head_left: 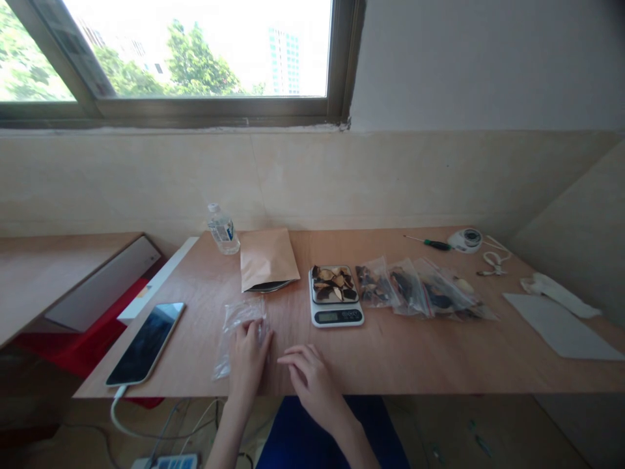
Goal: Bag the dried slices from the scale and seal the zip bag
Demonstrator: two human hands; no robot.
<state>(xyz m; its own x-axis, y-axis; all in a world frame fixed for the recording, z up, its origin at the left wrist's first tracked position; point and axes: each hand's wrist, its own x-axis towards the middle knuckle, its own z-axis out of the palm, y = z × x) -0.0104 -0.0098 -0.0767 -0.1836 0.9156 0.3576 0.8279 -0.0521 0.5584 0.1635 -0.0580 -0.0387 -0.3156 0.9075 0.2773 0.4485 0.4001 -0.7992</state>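
— Where are the hands?
— The left hand (248, 358) lies flat, fingers spread, on an empty clear plastic zip bag (237, 332) on the wooden bench (390, 355); the right hand (312, 374) rests loosely spread beside it, holding nothing.
— Progress?
— Dark dried slices (333, 283) sit on the small white digital scale (334, 296); several filled clear bags (420, 293) lie right of it.

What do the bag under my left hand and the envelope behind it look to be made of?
The bag under the left hand: thin clear plastic film, probably; glossy, creased, the table shows through. The envelope: matte tan kraft paper, apparently; opaque, softly bulged.
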